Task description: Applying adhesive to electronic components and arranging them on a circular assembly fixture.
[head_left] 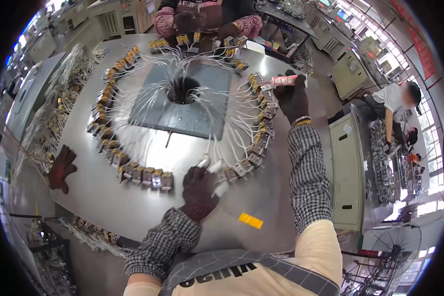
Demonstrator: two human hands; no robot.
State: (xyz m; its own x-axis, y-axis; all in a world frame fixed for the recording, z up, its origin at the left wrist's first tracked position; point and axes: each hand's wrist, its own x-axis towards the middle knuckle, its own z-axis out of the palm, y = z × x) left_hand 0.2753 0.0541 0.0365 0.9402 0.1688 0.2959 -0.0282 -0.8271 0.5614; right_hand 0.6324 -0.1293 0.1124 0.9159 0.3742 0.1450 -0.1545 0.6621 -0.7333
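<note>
My right hand, in a dark glove, reaches over the right side of the metal table and is closed on a red-and-white strip-like piece. My left hand, also gloved, is low over the near middle of the table, with fingers curled beside white cable ends. A white piece shows at its right edge; what its fingers hold is hidden. Small metal parts with yellow tops form a ring on the table. Their white wires run to a dark round hole in a grey plate.
A yellow rectangular piece lies near the front of the table, and a dark glove at its left edge. Bundled wires hang along the left. A co-worker's gloved hands work across the table; another person is at right.
</note>
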